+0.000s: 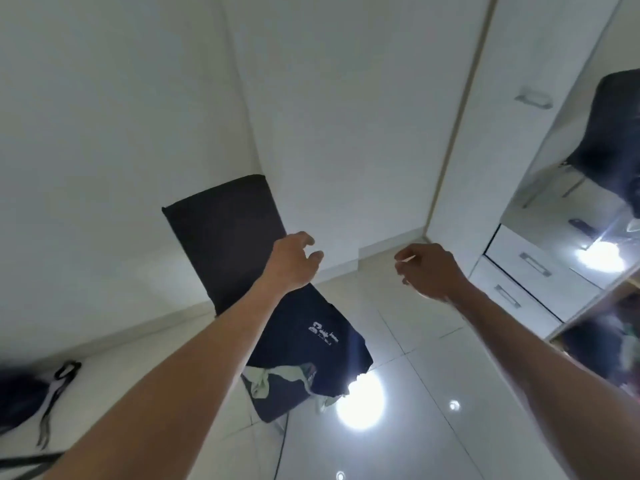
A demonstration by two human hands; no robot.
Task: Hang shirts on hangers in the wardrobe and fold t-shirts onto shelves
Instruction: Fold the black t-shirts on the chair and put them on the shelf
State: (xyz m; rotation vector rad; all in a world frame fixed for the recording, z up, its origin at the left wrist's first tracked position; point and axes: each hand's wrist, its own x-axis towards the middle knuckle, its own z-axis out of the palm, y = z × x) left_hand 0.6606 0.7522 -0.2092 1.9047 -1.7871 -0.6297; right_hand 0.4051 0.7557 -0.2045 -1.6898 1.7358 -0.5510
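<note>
Reaching forward, both bare arms out over the glossy white tiled floor (433, 358). Left hand (294, 261) loosely curled, fingers apart, holding nothing, sits in front of the black padded chair back (221, 237). Right hand (429, 270) curled too; something thin and pale shows at thumb and forefinger, possibly pinched, too small to identify.

Dark navy t-shirt with white chest print (311, 334) lies draped on the chair seat, below and between the hands, touching neither. Print too blurred to read. Under it, a crumpled pale green and navy garment (277, 379).

White wardrobe with metal bar handles (530, 271) on the right: two drawers, mirrored panel above, open shelf with dark clothes at the right edge. Black strapped bag (20, 400) on the floor far left.
</note>
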